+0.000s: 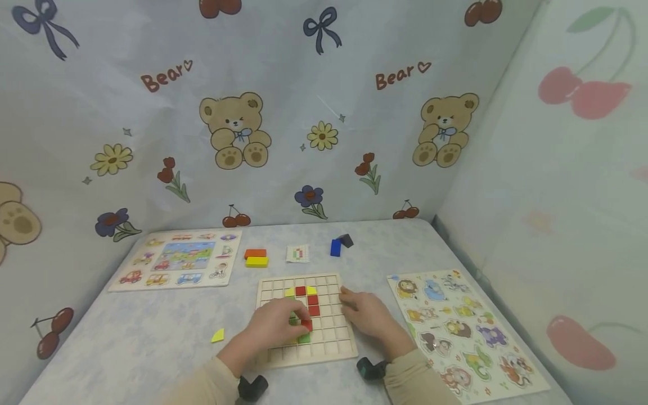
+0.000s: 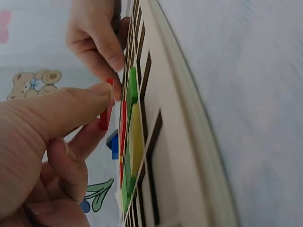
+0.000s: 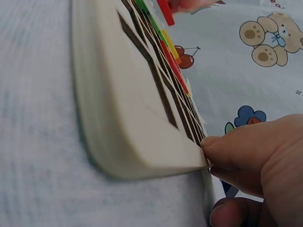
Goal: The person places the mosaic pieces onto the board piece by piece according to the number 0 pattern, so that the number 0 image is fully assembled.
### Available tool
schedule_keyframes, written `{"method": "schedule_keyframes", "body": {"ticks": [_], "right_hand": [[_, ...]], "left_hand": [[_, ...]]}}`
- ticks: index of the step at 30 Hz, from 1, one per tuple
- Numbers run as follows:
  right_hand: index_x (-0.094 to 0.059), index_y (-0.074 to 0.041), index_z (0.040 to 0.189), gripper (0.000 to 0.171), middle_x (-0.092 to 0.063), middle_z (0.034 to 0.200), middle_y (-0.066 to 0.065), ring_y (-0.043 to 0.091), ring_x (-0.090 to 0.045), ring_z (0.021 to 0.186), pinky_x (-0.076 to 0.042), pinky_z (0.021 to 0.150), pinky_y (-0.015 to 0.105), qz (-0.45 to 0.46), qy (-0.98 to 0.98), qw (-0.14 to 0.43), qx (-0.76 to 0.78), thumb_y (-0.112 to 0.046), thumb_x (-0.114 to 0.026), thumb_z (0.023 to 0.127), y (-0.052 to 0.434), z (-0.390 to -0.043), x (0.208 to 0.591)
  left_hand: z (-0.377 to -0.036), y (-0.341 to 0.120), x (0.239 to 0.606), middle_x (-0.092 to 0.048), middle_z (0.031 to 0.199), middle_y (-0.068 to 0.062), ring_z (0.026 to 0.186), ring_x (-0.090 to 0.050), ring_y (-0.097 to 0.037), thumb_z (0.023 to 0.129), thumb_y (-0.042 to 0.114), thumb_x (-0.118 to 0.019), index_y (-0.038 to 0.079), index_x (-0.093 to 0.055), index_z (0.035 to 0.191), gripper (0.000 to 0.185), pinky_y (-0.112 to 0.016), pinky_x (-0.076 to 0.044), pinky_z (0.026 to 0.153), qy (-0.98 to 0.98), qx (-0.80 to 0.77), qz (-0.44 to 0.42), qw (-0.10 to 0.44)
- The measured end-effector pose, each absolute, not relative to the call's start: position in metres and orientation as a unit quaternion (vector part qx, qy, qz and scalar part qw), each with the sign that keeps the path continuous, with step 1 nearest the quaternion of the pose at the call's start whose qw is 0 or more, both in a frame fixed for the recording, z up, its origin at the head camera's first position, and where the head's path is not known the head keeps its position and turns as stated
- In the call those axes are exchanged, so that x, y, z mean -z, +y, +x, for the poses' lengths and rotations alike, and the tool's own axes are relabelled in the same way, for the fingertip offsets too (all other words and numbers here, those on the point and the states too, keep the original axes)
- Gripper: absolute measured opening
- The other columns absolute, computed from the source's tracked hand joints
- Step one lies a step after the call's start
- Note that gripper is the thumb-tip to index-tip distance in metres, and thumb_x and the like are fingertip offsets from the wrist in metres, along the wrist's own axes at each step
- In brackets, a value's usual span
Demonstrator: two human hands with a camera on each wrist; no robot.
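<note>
A wooden grid board (image 1: 331, 351) lies on the table, with red, green and yellow tiles set in the middle of its grid. Over those tiles, my left hand (image 1: 275, 323) pinches a red tile (image 2: 107, 111) between thumb and fingertips; the left wrist view shows it raised just off the board. My right hand (image 1: 369, 315) holds the board's right edge, thumb on the top face and fingers at the side, as the right wrist view shows. The left hand hides part of the tile pattern in the head view.
A loose yellow quarter-round tile (image 1: 217, 336) lies left of the board. Behind it are an orange block (image 1: 255, 253), a yellow block (image 1: 256, 262), a small pattern card (image 1: 297, 253), a blue block (image 1: 336, 247) and a black block (image 1: 346, 241). A vehicle puzzle (image 1: 117, 286) and an animal puzzle (image 1: 526, 394) flank it.
</note>
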State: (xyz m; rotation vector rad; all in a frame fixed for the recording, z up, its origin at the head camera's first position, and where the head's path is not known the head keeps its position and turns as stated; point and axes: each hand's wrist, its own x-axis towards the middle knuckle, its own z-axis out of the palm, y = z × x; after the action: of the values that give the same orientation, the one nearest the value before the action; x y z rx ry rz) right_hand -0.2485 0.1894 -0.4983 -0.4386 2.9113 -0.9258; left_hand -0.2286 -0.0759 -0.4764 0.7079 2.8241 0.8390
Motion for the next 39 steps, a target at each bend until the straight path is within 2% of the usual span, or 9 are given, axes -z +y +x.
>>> {"method": "schedule_keyframes", "body": {"ticks": [10, 19, 22, 26, 28, 30, 35, 39], "right_hand": [[-0.065, -0.01, 0.139, 0.04, -0.053, 0.154, 0.003, 0.033, -0.049, 0.143, -0.039, 0.115, 0.053, -0.149, 0.944, 0.023, 0.294, -0.024, -0.063, 0.102, 0.189, -0.249, 0.5], [-0.065, -0.01, 0.139, 0.04, -0.053, 0.154, 0.002, 0.034, -0.05, 0.142, -0.04, 0.115, 0.054, -0.147, 0.948, 0.021, 0.282, -0.024, -0.063, 0.101, 0.189, -0.25, 0.5], [-0.065, -0.011, 0.139, 0.04, -0.053, 0.154, 0.002, 0.034, -0.05, 0.142, -0.039, 0.115, 0.054, -0.143, 0.948, 0.022, 0.284, -0.024, -0.063, 0.102, 0.189, -0.25, 0.501], [-0.064, -0.01, 0.14, 0.04, -0.052, 0.154, 0.002, 0.034, -0.05, 0.142, -0.04, 0.115, 0.054, -0.141, 0.948, 0.025, 0.285, -0.024, -0.062, 0.102, 0.188, -0.248, 0.502], [-0.064, -0.01, 0.14, 0.04, -0.052, 0.155, 0.003, 0.034, -0.05, 0.142, -0.04, 0.114, 0.054, -0.141, 0.948, 0.025, 0.283, -0.024, -0.062, 0.102, 0.188, -0.247, 0.502], [-0.064, -0.01, 0.14, 0.041, -0.052, 0.155, 0.004, 0.034, -0.049, 0.142, -0.04, 0.114, 0.054, -0.14, 0.949, 0.028, 0.281, -0.024, -0.062, 0.102, 0.188, -0.246, 0.501], [-0.063, -0.01, 0.14, 0.041, -0.052, 0.155, 0.003, 0.033, -0.048, 0.143, -0.039, 0.115, 0.053, -0.13, 0.95, 0.031, 0.282, -0.024, -0.063, 0.102, 0.188, -0.247, 0.497], [-0.064, -0.01, 0.14, 0.041, -0.052, 0.154, 0.002, 0.033, -0.048, 0.144, -0.039, 0.115, 0.053, -0.127, 0.949, 0.032, 0.287, -0.024, -0.063, 0.101, 0.186, -0.248, 0.496]], "left_hand": [[-0.235, -0.05, 0.482, -0.065, 0.078, 0.024, 0.074, -0.056, -0.001, 0.084, 0.03, -0.085, 0.034, -0.077, 0.078, 0.01, -0.026, -0.048, 0.065, 0.932, -0.275, 0.232, 0.045], [-0.234, -0.052, 0.481, -0.062, 0.082, 0.017, 0.075, -0.054, -0.007, 0.084, 0.035, -0.084, 0.033, -0.078, 0.077, 0.011, -0.029, -0.046, 0.064, 0.939, -0.281, 0.193, 0.049], [-0.23, -0.059, 0.476, -0.065, 0.091, 0.017, 0.087, -0.06, -0.008, 0.087, 0.04, -0.081, 0.035, -0.079, 0.086, 0.005, -0.033, -0.051, 0.072, 0.941, -0.287, 0.173, 0.044], [-0.223, -0.093, 0.465, -0.071, 0.111, 0.014, 0.093, -0.063, -0.011, 0.089, 0.043, -0.078, 0.032, -0.079, 0.107, 0.021, -0.037, -0.053, 0.078, 0.946, -0.304, 0.112, 0.032], [-0.221, -0.119, 0.46, -0.072, 0.116, 0.009, 0.087, -0.061, -0.01, 0.09, 0.042, -0.078, 0.027, -0.079, 0.113, 0.027, -0.034, -0.051, 0.073, 0.949, -0.306, 0.078, 0.024], [-0.219, -0.147, 0.457, -0.074, 0.117, 0.005, 0.082, -0.06, -0.011, 0.091, 0.04, -0.077, 0.023, -0.079, 0.114, 0.028, -0.032, -0.049, 0.069, 0.95, -0.309, 0.045, 0.018], [-0.216, -0.209, 0.464, -0.075, 0.12, -0.003, 0.085, -0.061, -0.015, 0.094, 0.039, -0.074, 0.015, -0.078, 0.118, 0.034, -0.031, -0.049, 0.066, 0.947, -0.32, -0.017, 0.028], [-0.213, -0.234, 0.475, -0.074, 0.109, -0.003, 0.089, -0.06, -0.018, 0.09, 0.044, -0.078, 0.008, -0.071, 0.13, 0.054, -0.032, -0.047, 0.067, 0.948, -0.311, -0.038, 0.05]]}}
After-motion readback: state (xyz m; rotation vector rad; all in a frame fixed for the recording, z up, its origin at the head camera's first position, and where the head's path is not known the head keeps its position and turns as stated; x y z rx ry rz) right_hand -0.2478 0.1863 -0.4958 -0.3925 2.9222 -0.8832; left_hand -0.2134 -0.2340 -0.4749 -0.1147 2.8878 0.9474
